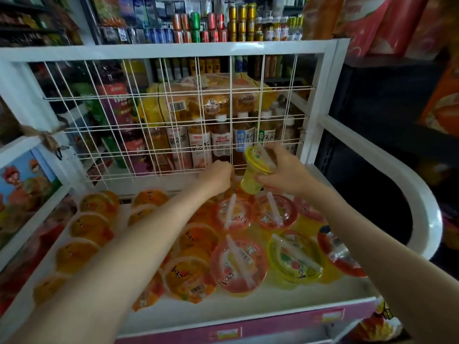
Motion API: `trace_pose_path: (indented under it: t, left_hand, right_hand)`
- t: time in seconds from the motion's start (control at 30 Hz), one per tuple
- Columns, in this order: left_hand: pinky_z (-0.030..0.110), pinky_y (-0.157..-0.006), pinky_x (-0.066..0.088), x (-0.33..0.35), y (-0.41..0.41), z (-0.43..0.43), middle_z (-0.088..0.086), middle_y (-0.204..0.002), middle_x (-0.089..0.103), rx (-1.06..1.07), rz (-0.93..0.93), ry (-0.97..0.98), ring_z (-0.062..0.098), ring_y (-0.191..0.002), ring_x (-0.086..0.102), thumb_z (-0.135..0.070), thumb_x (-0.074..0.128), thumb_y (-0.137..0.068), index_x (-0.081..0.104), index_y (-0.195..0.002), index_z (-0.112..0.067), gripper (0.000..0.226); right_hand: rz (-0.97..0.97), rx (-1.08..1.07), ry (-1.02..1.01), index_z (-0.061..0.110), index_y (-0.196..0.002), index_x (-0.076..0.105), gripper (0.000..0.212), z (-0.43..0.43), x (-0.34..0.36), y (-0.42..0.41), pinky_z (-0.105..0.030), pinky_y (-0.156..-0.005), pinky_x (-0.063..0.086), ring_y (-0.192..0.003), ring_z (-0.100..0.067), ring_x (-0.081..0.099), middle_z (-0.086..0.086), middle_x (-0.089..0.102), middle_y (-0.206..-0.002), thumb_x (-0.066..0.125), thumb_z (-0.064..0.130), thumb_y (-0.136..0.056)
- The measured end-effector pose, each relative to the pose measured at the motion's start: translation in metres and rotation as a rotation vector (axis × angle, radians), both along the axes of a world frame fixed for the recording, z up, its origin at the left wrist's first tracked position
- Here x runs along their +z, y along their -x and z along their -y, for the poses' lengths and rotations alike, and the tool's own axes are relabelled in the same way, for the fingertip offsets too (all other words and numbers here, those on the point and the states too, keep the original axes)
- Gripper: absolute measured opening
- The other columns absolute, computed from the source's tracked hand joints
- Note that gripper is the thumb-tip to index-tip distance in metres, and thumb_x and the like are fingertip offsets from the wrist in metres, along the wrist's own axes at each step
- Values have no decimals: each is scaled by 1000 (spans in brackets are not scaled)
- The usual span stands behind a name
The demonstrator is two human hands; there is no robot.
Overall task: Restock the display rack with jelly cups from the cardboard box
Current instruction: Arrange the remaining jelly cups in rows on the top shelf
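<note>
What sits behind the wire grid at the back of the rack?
Upright tea bottles, with a shrink-wrapped bottle pack above them. The left hand, the right hand and its yellow cup hide some bottle bases.

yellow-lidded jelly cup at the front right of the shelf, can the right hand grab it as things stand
Probably not yet: the right hand grips a tilted yellow jelly cup. The front yellow-lidded cup sits uncovered with nothing on top of it, so a freed hand could likely reach it.

Both arms outstretched; left grip (216, 175) curled, contents unclear; right grip (285, 171) holding yellow jelly cup (257, 165).
</note>
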State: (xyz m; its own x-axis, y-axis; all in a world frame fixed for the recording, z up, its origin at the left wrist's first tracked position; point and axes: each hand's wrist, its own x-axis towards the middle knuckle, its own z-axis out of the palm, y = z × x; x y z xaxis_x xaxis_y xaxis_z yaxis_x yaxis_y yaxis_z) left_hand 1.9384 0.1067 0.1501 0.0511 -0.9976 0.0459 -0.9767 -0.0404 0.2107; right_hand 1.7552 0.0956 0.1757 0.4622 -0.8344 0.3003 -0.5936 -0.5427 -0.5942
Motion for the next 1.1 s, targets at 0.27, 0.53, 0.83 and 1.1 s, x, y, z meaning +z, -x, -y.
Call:
trace_pose_path:
  t: [0.27,0.53,0.83,1.1]
  left_hand:
    - [30,-77,46,11,-9,-9,11,-98,66,96,-134,185,24,-93,60,-12,59,-92,68,-95,-5,12]
    - [31,-86,44,52,-38,-50,5,-105,68,250,-244,454,20,-100,61,-17,61,-92,69,-93,-9,12]
    - [30,-79,44,47,-83,-110,4,-94,69,361,-246,517,21,-94,62,-18,64,-89,64,-81,-12,10]
    - [32,-75,48,35,-96,-128,-4,-84,65,390,-223,469,18,-87,62,-19,61,-91,61,-77,-20,14]
  right_hand:
    - [-29,12,-37,15,-138,33,76,-3,2,7,-29,-86,46,-101,-16,49,3,46,-115,74,23,-75]
    - [-141,56,-64,14,-139,31,78,0,-1,-5,-24,-78,38,-103,-14,47,3,42,-117,75,25,-75]
    - [-483,36,-197,8,-122,41,60,20,-11,-47,-29,-67,45,-94,-20,50,-7,51,-114,72,29,-75]
    - [-833,-40,-158,5,-136,30,80,16,-4,-80,-48,-108,25,-124,-37,43,-14,45,-138,65,52,-81]
